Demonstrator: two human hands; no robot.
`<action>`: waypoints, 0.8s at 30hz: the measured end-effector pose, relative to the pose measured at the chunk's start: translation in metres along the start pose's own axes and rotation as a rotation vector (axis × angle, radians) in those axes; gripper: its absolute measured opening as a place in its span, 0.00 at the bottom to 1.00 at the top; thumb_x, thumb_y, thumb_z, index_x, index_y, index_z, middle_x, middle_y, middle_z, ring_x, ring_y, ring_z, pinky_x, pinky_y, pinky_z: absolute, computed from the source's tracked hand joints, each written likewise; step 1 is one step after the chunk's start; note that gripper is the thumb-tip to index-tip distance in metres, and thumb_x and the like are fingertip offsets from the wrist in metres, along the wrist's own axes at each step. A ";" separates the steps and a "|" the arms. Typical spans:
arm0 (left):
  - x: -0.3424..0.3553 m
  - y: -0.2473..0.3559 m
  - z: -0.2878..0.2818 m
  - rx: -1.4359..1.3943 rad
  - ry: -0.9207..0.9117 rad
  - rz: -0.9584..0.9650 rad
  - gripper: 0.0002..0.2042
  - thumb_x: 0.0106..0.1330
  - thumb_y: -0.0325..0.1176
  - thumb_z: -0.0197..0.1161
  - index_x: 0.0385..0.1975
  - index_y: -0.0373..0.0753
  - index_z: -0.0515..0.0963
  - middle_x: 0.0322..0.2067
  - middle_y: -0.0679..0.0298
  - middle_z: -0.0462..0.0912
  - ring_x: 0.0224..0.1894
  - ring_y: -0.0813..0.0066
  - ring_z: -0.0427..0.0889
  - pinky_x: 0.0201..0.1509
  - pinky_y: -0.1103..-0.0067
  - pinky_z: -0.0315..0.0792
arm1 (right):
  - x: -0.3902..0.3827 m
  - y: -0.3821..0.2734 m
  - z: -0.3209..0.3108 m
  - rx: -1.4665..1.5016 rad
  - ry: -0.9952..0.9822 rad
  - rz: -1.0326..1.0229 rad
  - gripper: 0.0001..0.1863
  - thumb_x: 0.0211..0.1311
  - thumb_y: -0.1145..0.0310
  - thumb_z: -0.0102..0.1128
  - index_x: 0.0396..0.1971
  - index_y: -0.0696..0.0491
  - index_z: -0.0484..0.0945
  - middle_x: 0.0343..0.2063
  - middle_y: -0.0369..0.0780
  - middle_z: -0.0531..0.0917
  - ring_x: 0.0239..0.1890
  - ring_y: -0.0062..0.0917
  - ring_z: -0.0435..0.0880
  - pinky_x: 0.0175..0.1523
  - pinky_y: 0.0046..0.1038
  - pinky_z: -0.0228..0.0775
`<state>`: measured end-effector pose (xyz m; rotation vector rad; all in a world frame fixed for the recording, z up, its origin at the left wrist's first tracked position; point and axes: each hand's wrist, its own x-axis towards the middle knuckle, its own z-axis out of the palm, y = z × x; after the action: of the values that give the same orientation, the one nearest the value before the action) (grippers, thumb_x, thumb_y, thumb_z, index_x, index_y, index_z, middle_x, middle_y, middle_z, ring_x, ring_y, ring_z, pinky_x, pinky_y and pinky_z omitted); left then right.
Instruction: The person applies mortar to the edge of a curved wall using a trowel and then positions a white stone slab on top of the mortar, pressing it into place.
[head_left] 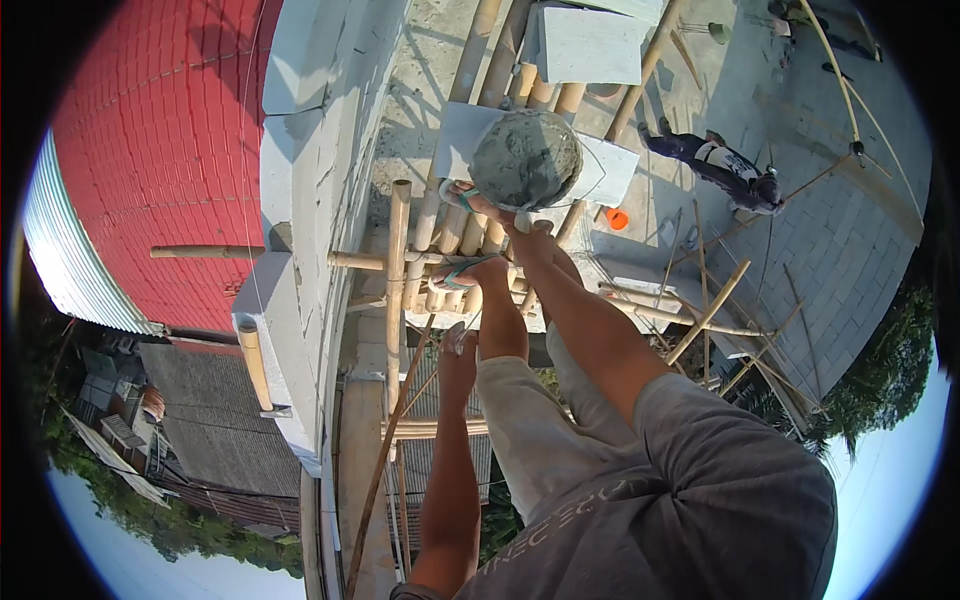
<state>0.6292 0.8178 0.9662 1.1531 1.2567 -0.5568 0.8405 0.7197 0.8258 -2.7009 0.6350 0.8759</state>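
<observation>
A bucket of wet grey mortar [527, 158] stands on a pale board [612, 180] laid over bamboo poles. My right hand [528, 228] reaches down to the near rim of the bucket, with the fingers bent. A small pale piece shows at this hand, too small to name. My left hand [459, 340] hangs beside my left leg, apart from the bucket. Its fingers look whitish, and whether they are spread or closed is unclear. The wire handle [603, 178] of the bucket lies out to the right.
My sandalled feet stand on bamboo scaffold poles [470, 232]. Pale blocks [590, 45] are stacked beyond the bucket. A block wall [325, 200] and a red roof [165, 140] lie left. Far below right are a person [715, 160] in dark clothes and an orange container [617, 218].
</observation>
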 end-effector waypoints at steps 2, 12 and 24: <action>-0.020 -0.004 0.012 0.184 -0.022 0.050 0.24 0.66 0.44 0.58 0.56 0.34 0.70 0.52 0.46 0.75 0.55 0.55 0.74 0.60 0.69 0.66 | 0.006 -0.007 0.009 -0.129 -0.148 0.111 0.38 0.52 0.51 0.64 0.55 0.63 0.64 0.45 0.60 0.76 0.48 0.51 0.79 0.53 0.39 0.71; -0.052 -0.048 0.045 0.484 0.056 -0.012 0.28 0.61 0.45 0.60 0.59 0.36 0.68 0.58 0.48 0.69 0.59 0.48 0.67 0.64 0.63 0.62 | -0.044 -0.013 -0.039 0.438 -0.252 0.176 0.26 0.60 0.49 0.53 0.40 0.61 0.71 0.18 0.41 0.74 0.15 0.25 0.74 0.19 0.30 0.66; -0.052 -0.054 0.029 0.498 0.105 -0.054 0.25 0.59 0.44 0.62 0.55 0.41 0.73 0.57 0.54 0.70 0.59 0.51 0.68 0.61 0.62 0.65 | -0.050 -0.018 -0.039 -0.027 -0.149 0.105 0.35 0.60 0.43 0.50 0.52 0.61 0.71 0.46 0.57 0.79 0.50 0.49 0.79 0.54 0.43 0.70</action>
<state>0.5813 0.7587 0.9923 1.5801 1.2780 -0.8917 0.8324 0.7381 0.8883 -2.6148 0.7427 1.1071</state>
